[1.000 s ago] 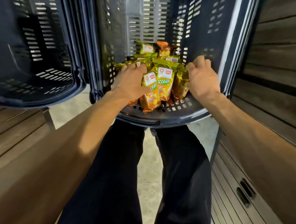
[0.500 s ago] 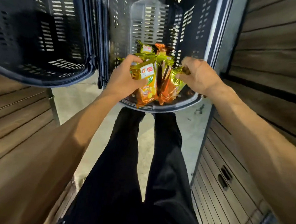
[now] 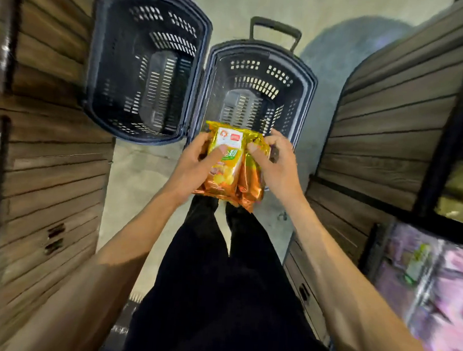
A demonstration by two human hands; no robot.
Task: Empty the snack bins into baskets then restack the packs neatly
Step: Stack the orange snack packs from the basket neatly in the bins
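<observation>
Holding a small bunch of gold and orange snack packs (image 3: 227, 164) between them, both hands are up in front of the person. The left hand (image 3: 194, 166) grips the bunch from its left side. Its thumb lies flat on the front pack, just under the white label, and its fingers curl round the back. The right hand (image 3: 277, 166) grips the bunch from the other side. Its thumb presses on the shiny pack at the right and its fingers wrap over the top edge. The packs stand upright, squeezed side by side, with their orange bottoms hanging down below the hands. How many packs there are cannot be told.

Just past the hands is a dark blue basket (image 3: 261, 48) on the floor, and the bunch is held over its near edge. A black pull handle (image 3: 275, 27) sticks up at the basket's far end. A second dark blue basket (image 3: 114, 65) sits beside it, past the left hand and further out to the left. The two baskets are touching or almost touching.

Below the hands are the person's legs in black trousers (image 3: 217, 284), on a pale floor (image 3: 140, 174). Brown wooden slat shelves stand out beyond the left hand (image 3: 46, 176) and beyond the right hand (image 3: 393, 118). Low down to the right, a bin of blurry pink and purple packs (image 3: 441, 286) shows.
</observation>
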